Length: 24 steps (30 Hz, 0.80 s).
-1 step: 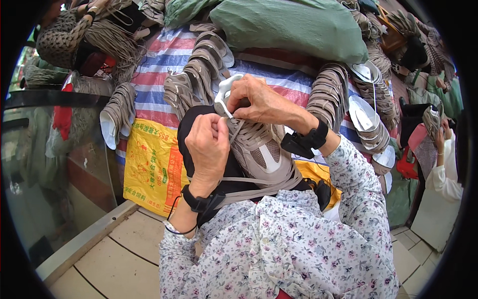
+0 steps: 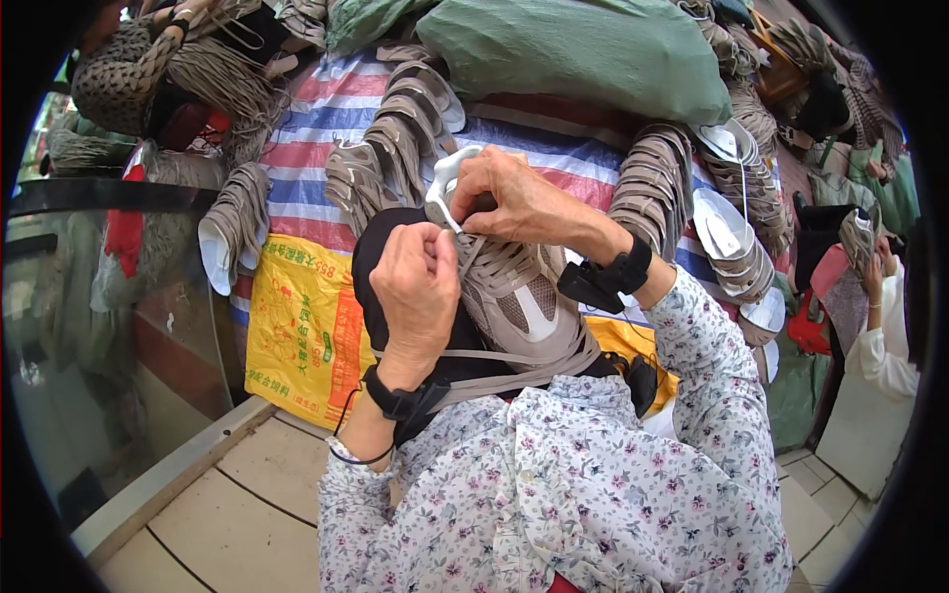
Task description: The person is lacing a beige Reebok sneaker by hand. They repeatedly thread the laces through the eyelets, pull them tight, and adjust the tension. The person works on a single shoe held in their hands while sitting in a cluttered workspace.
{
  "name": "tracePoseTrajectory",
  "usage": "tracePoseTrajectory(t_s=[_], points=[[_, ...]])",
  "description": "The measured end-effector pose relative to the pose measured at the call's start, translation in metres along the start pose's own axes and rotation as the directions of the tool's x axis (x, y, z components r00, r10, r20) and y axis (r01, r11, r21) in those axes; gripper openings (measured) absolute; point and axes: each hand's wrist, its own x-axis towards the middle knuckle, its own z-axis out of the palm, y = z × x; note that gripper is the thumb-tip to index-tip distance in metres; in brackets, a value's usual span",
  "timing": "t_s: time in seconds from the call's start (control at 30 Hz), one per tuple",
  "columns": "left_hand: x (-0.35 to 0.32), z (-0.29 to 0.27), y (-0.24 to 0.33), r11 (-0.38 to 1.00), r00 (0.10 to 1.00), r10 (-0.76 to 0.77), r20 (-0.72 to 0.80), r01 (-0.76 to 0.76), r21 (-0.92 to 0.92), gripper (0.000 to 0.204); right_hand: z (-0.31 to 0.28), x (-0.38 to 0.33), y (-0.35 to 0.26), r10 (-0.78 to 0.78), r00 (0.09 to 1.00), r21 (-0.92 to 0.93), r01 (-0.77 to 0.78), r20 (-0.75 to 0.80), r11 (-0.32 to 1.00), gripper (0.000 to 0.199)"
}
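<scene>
Head view: the taupe shoe upper (image 2: 509, 301) is supported on the dark-clad lap (image 2: 381, 252), toe toward the body. Near its white-lined collar (image 2: 440, 188), the upper is pinched by the right hand (image 2: 514, 198). The fingertips of the left hand (image 2: 417, 280) are drawn together beside the eyelets; whether anything is gripped cannot be told. Loose laces (image 2: 504, 379) are draped across the lap below the toe. Tangling could be caused by these strands; slippage of the upper could be caused by slackened right-hand pressure. Beyond, stacked uppers (image 2: 647, 188) are set on a striped sheet (image 2: 311, 173), with a green sack (image 2: 573, 59) behind.
</scene>
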Motion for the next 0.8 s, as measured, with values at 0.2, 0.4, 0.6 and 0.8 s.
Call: tracePoseTrajectory(t_s=[0.2,0.4,0.6,0.8], points=[[-0.004,0.001,-0.012,0.998,0.999,-0.040,-0.010,0.041,0.046,0.009,-0.001,0.003,-0.001,0.016,1.000,0.022,-0.016,0.021,1.000,0.012],[-0.006,0.003,-0.009,0.994,0.999,0.028,-0.023,-0.025,0.104,0.010,0.000,0.002,0.003,0.020,0.999,0.043,-0.022,0.044,0.999,0.012],[-0.010,0.000,-0.007,0.994,1.000,0.007,-0.006,-0.007,0.105,0.010,-0.001,0.000,-0.006,0.014,1.000,0.011,-0.014,0.007,1.000,0.012],[0.002,-0.006,-0.007,0.974,0.993,0.077,0.089,-0.094,0.207,0.008,-0.001,0.002,-0.002,0.092,0.993,0.092,-0.099,0.077,0.991,0.012]])
